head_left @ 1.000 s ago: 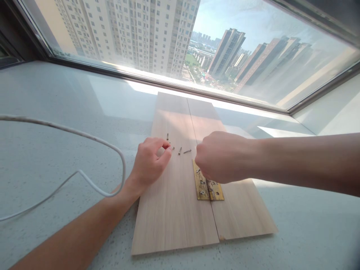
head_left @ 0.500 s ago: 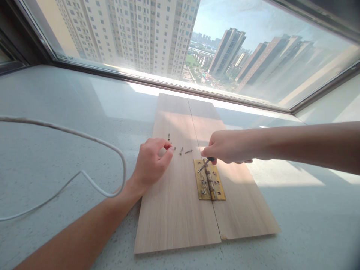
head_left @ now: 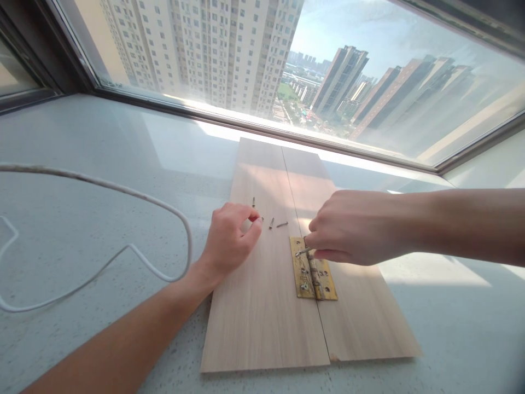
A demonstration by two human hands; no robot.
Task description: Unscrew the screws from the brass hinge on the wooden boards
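Observation:
Two pale wooden boards (head_left: 262,306) lie side by side, and a worn brass hinge (head_left: 326,290) spans the seam between them. My right hand (head_left: 344,227) is closed around a screwdriver (head_left: 304,251), its handle mostly hidden in the fist. The shaft slants down to the left, with its tip at a hole on the hinge's left leaf. My left hand (head_left: 232,235) rests on the left board, thumb and forefinger pinched at a small screw (head_left: 262,219), of which only the end shows. Close by lie more loose screws (head_left: 271,223).
A white cable (head_left: 135,192) loops over the speckled pale sill (head_left: 102,241) at the left. Beyond the boards runs a dark window frame (head_left: 262,128), with tall buildings outside the glass. Sunlight falls across the boards and sill.
My right hand has tilted the screwdriver flatter and its wrist has turned, so the handle is now hidden. The whole view has shifted slightly; the left hand keeps its pinch.

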